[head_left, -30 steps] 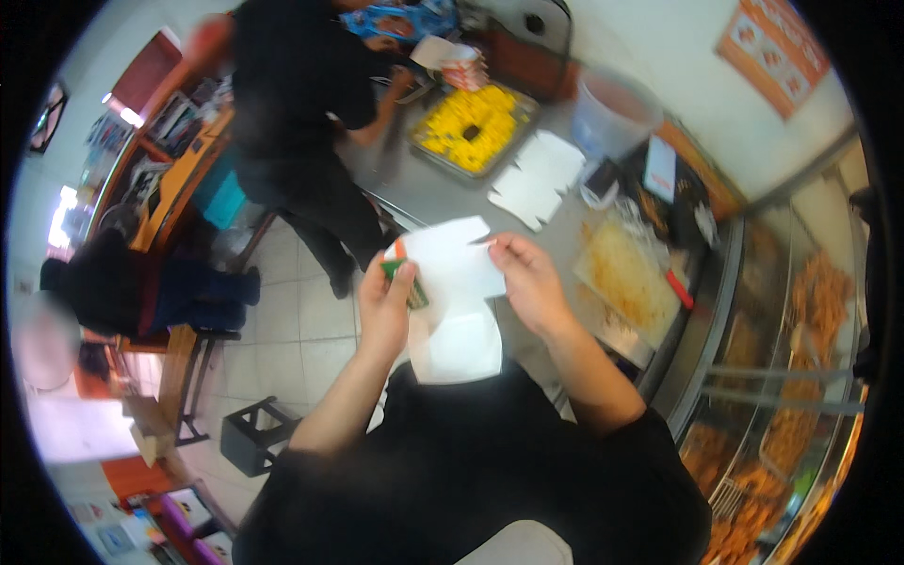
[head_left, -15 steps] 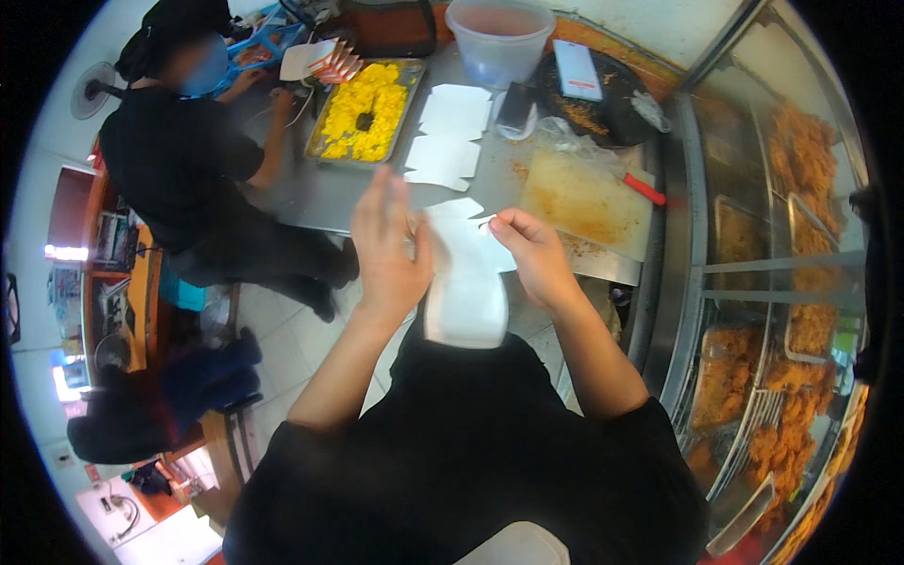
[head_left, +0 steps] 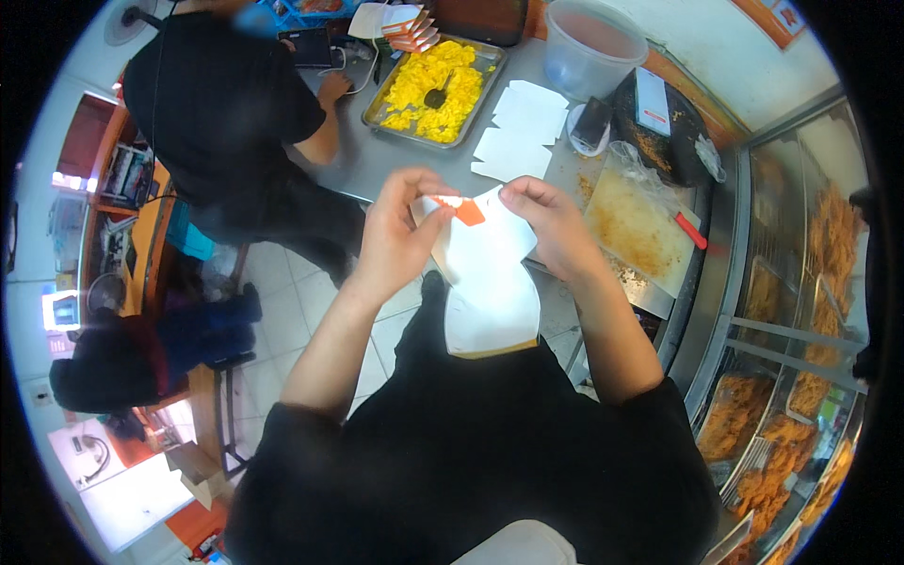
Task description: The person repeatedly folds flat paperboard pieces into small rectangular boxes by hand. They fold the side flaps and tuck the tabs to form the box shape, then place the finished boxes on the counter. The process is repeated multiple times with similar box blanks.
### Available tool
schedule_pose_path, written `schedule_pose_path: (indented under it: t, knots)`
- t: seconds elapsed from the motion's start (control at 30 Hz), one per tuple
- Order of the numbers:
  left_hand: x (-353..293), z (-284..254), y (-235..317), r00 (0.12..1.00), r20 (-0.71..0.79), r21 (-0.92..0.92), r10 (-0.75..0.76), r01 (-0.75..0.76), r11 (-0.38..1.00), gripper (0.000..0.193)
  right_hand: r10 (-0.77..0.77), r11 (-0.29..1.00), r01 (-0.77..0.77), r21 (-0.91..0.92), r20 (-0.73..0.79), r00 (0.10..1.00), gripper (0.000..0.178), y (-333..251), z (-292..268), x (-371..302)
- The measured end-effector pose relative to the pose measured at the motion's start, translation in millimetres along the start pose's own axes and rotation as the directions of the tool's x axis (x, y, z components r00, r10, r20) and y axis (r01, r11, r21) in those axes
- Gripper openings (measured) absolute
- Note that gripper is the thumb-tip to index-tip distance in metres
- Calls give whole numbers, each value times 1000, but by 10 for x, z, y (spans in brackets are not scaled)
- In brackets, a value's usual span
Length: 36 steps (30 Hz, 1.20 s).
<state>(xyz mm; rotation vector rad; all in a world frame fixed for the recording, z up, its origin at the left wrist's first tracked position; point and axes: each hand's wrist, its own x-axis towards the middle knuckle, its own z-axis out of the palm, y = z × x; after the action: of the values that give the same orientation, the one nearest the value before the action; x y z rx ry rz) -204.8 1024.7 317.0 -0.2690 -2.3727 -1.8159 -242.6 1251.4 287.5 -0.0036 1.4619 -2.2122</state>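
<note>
A partly folded white food carton (head_left: 492, 301) with an orange outer side hangs in front of me, above my lap. My left hand (head_left: 400, 231) pinches its upper left corner, where an orange flap is folded inward. At the upper right edge my right hand (head_left: 551, 226) grips the carton between thumb and fingers. Just beyond, an unfolded white carton blank (head_left: 516, 132) lies flat on the steel table (head_left: 353, 141).
Left of the blank is a tray (head_left: 374, 124) of yellow food with a dark scoop. A plastic tub (head_left: 593, 47), a phone (head_left: 652, 102) and a cutting board (head_left: 636, 231) with a red-handled knife (head_left: 690, 231) are to the right. A co-worker (head_left: 226, 104) stands left; a fried-food display case (head_left: 800, 330) is at right.
My left hand, spread and blurred before, has closed on the carton's left corner, and an orange flap now shows folded over. The view has shifted, so the table items appear farther right.
</note>
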Motion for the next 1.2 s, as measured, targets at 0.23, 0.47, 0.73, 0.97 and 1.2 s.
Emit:
schedule_pose_path:
  t: [0.23, 0.47, 0.73, 0.97, 1.2]
  knots:
    - [350, -614, -261, 956, -185, 542, 228, -94, 835, 27, -181, 978, 168, -123, -109, 977, 13, 139, 920, 290]
    - [377, -1245, -724, 988, 50, -470, -149, 155, 869, 11, -336, 941, 325, -93, -359, 871, 11, 658, 1663, 575]
    - [583, -1618, -879, 920, 303, -478, -250, 374, 795, 6, -359, 933, 318, -169, -506, 784, 10, 701, 2035, 532]
    - [479, -1674, -968, 995, 72, -240, -67, 83, 967, 6, -442, 888, 314, -337, -435, 784, 10, 856, 2293, 620]
    - [490, -1919, -925, 998, 48, -357, -30, 45, 933, 16, -496, 862, 391, -321, -378, 782, 10, 776, 2501, 735]
